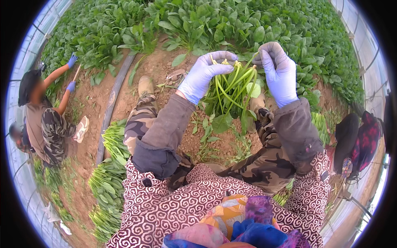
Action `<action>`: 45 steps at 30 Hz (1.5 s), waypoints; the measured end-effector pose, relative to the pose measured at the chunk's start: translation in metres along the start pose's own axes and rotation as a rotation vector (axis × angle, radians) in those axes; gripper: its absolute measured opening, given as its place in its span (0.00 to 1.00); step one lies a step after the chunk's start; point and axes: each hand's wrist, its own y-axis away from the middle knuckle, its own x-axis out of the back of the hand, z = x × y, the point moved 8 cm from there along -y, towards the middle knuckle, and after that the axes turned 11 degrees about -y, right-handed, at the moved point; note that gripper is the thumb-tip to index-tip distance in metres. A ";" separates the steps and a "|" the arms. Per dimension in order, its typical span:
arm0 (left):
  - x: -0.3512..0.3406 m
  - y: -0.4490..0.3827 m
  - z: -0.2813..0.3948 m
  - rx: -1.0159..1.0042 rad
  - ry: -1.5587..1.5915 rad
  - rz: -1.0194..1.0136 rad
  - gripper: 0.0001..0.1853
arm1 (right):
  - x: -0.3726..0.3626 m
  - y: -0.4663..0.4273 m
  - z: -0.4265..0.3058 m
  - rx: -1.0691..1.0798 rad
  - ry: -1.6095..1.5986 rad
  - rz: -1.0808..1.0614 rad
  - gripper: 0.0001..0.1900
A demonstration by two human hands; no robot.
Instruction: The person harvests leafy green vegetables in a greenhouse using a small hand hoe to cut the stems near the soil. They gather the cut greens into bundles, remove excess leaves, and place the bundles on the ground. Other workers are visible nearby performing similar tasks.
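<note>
My left hand (207, 74), in a soiled pale-violet glove, is closed around the upper ends of a bunch of leafy greens that looks like spinach (231, 90). The cut stem ends point up and the leaves hang down above the soil, between my boots. To the right of the bunch is my right hand (277, 73), gloved alike, its thumb and fingertips pinched together on a single green stem (252, 59) at the bunch's top. The fingertips of that hand are partly hidden behind its thumb.
Growing greens (223, 24) fill the far side. A dark hose (115, 90) crosses the soil at left, near piled cut bunches (107, 183). A co-worker (46, 111) with blue gloves and a blade-like tool squats further left. Another person (356, 142) is at right.
</note>
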 end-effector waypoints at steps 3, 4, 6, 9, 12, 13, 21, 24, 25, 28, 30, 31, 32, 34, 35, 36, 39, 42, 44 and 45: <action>0.002 0.003 -0.001 0.025 0.044 0.028 0.18 | 0.026 -0.008 0.019 -0.060 -0.153 0.089 0.05; 0.000 0.003 0.000 0.029 0.042 0.014 0.18 | 0.043 -0.012 0.022 -0.094 -0.178 0.150 0.06; -0.004 0.004 -0.001 0.042 0.036 -0.017 0.18 | 0.079 -0.018 0.024 -0.113 -0.196 0.254 0.07; -0.002 0.002 -0.008 0.027 0.026 -0.012 0.17 | 0.095 -0.021 0.027 -0.049 -0.071 0.186 0.14; 0.004 0.006 -0.007 0.047 0.046 0.044 0.17 | 0.038 -0.007 0.008 -0.040 0.051 -0.188 0.25; 0.003 0.006 -0.008 0.063 0.060 0.038 0.17 | 0.017 -0.003 0.000 0.001 0.127 -0.336 0.23; 0.000 0.003 -0.014 0.108 0.138 0.028 0.16 | -0.018 0.011 -0.011 0.161 0.192 -0.490 0.09; 0.007 0.003 -0.010 0.077 0.116 0.092 0.16 | -0.014 0.012 -0.027 0.069 0.105 -0.556 0.08; 0.007 0.003 -0.010 0.076 0.107 0.083 0.16 | -0.001 0.008 -0.024 -0.023 0.006 -0.500 0.10; 0.004 0.001 -0.010 0.070 0.072 0.055 0.17 | 0.045 -0.010 -0.005 0.000 -0.008 -0.140 0.17; 0.003 0.002 -0.008 0.061 0.037 0.046 0.18 | 0.045 -0.013 -0.009 0.128 0.200 -0.132 0.21; 0.002 0.002 -0.007 0.059 0.022 0.038 0.19 | 0.037 -0.008 -0.004 0.085 0.108 -0.176 0.18; 0.001 0.002 -0.005 0.058 0.007 0.031 0.20 | 0.025 -0.005 0.001 0.007 0.073 -0.250 0.16; -0.002 0.003 -0.006 0.064 0.009 0.002 0.21 | 0.002 0.001 0.007 0.027 0.090 -0.392 0.12; -0.005 0.002 -0.008 0.070 0.026 -0.019 0.22 | -0.006 0.005 0.010 -0.019 0.029 -0.415 0.11; -0.007 0.002 -0.008 0.072 0.045 -0.040 0.22 | -0.012 0.006 0.013 -0.054 0.010 -0.438 0.10; -0.010 -0.001 -0.013 0.059 0.024 -0.059 0.23 | -0.014 0.008 0.018 -0.103 0.013 -0.462 0.08; -0.012 0.000 -0.013 0.065 0.042 -0.088 0.26 | -0.015 0.007 0.014 -0.094 0.084 -0.488 0.08; -0.013 0.000 -0.012 0.066 0.043 -0.117 0.27 | -0.016 0.007 0.010 -0.053 0.142 -0.499 0.08; -0.015 0.001 -0.010 0.069 0.043 -0.137 0.28 | -0.015 0.007 0.008 -0.022 0.171 -0.499 0.08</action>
